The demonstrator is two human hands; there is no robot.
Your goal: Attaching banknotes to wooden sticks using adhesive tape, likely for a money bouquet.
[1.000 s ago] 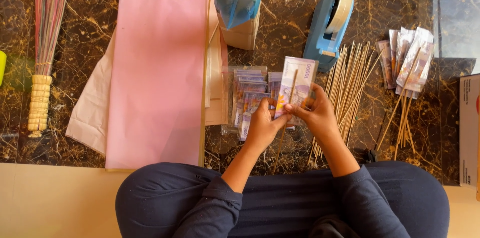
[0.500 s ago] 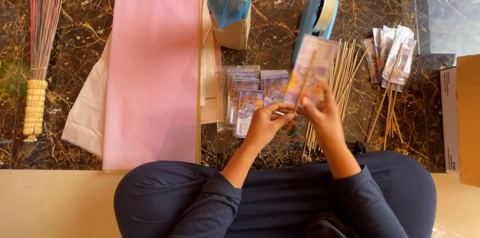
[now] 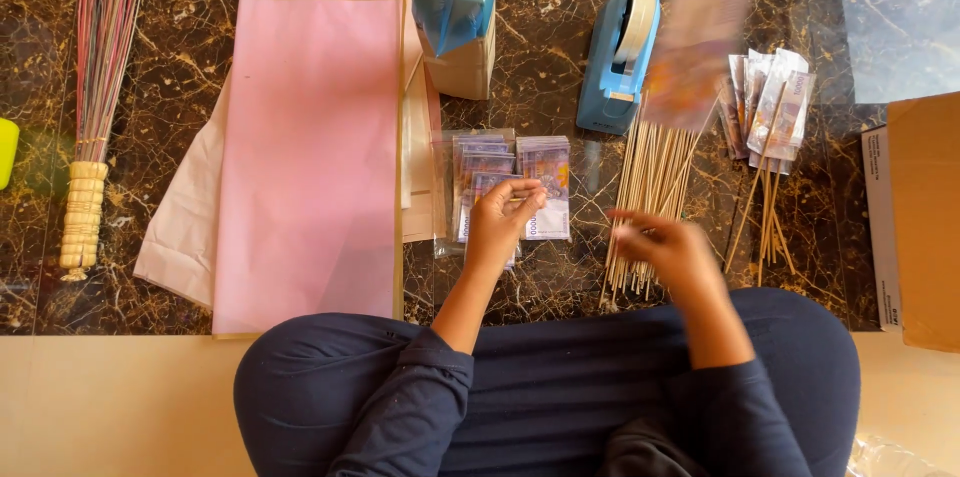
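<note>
Since half a second earlier, the hands had parted: the sleeved banknote [image 3: 697,55] had left both and showed as a blur above the wooden sticks [image 3: 650,199], near the blue tape dispenser [image 3: 620,59]. Everything lay on a dark marbled surface [image 3: 180,47] edged in pale stone, with pink paper sheets [image 3: 315,142], a broom [image 3: 98,97] and a cardboard box [image 3: 925,217] around. Left hand [image 3: 503,222] rested on the stack of banknotes [image 3: 510,182], fingertips pinched on the top one. Right hand [image 3: 672,249] hovered over the sticks, blurred, its grip apparently loose and holding nothing
</note>
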